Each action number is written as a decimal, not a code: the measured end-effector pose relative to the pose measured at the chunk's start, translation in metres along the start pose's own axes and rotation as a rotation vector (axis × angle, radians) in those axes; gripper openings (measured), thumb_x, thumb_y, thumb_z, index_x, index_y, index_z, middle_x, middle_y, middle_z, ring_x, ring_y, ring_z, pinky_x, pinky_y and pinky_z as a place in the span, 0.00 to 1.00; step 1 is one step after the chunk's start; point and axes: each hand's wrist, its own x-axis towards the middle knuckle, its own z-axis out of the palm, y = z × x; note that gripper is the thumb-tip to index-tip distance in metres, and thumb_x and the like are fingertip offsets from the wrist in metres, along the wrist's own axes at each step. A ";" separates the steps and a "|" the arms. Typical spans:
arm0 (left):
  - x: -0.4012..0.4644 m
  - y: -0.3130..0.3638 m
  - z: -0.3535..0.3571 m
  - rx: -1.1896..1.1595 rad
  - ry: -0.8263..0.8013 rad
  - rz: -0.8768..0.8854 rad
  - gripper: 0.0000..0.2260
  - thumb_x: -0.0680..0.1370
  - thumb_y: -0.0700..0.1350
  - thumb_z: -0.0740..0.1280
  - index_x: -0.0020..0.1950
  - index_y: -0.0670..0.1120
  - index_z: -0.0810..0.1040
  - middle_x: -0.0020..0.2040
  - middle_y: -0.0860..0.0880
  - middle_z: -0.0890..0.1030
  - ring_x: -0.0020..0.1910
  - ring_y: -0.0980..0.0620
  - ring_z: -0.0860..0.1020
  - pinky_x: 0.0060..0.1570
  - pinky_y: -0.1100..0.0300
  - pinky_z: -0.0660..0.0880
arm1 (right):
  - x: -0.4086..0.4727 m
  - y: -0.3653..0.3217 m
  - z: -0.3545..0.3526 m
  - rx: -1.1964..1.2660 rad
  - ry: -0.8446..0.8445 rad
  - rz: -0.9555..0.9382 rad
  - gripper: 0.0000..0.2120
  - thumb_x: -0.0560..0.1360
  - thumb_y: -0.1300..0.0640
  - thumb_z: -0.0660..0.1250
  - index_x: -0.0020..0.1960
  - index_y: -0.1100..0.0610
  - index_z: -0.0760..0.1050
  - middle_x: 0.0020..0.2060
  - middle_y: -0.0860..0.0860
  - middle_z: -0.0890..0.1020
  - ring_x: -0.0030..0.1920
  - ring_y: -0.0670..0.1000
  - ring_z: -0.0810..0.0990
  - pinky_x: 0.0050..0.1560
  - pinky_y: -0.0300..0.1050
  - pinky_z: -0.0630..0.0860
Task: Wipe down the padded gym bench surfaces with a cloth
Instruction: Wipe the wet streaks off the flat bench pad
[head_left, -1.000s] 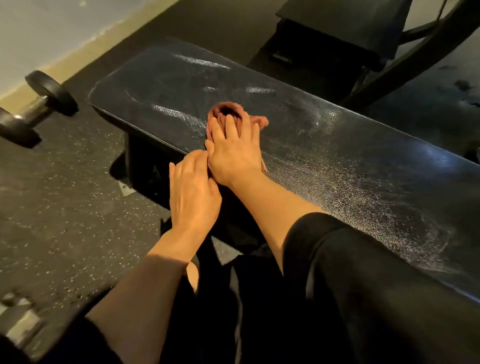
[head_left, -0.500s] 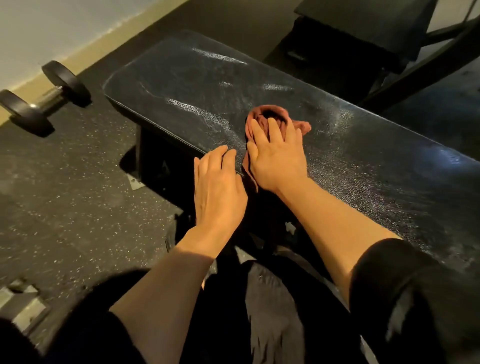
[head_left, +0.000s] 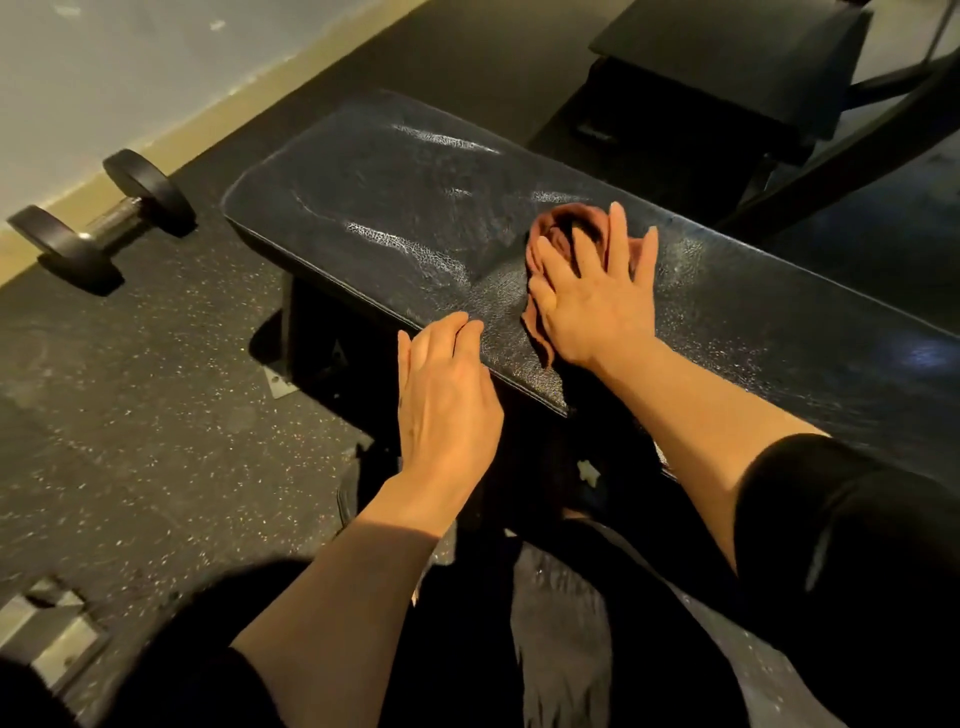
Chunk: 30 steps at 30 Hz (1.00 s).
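Observation:
A black padded bench (head_left: 395, 208) runs from the centre to the right edge, its surface shiny and creased. A crumpled reddish-brown cloth (head_left: 563, 228) lies on the pad near its front edge. My right hand (head_left: 597, 291) presses flat on the cloth with spread, straight fingers, covering most of it. My left hand (head_left: 441, 395) rests with its fingertips on the bench's near edge, fingers relaxed and holding nothing.
A black dumbbell (head_left: 104, 218) lies on the speckled rubber floor by the wall at left. A second black padded seat (head_left: 727, 62) on a metal frame stands behind the bench at upper right. A metal floor plate (head_left: 47, 629) shows at lower left.
My right hand has slid the cloth rightward along the pad and spread its fingers. The two hands, touching a second ago, are now apart. The view shifted left.

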 end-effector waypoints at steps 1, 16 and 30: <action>0.000 0.003 0.001 -0.001 0.004 0.018 0.18 0.76 0.34 0.63 0.66 0.40 0.74 0.66 0.43 0.73 0.68 0.45 0.68 0.73 0.46 0.52 | 0.000 -0.003 0.000 -0.026 0.001 -0.042 0.30 0.79 0.44 0.35 0.76 0.50 0.57 0.76 0.53 0.59 0.76 0.63 0.42 0.72 0.66 0.36; 0.036 0.048 0.034 0.039 -0.084 0.263 0.13 0.75 0.39 0.67 0.59 0.42 0.78 0.62 0.45 0.76 0.65 0.46 0.70 0.73 0.45 0.48 | 0.012 0.065 0.014 0.171 -0.059 0.113 0.28 0.79 0.42 0.40 0.76 0.50 0.52 0.76 0.54 0.55 0.75 0.63 0.47 0.69 0.69 0.51; 0.045 0.031 0.026 0.059 -0.072 0.239 0.16 0.71 0.43 0.72 0.58 0.43 0.78 0.55 0.47 0.78 0.60 0.45 0.73 0.73 0.42 0.53 | 0.021 0.043 0.009 0.135 0.040 0.008 0.33 0.76 0.39 0.37 0.76 0.51 0.56 0.75 0.55 0.61 0.74 0.63 0.53 0.69 0.65 0.53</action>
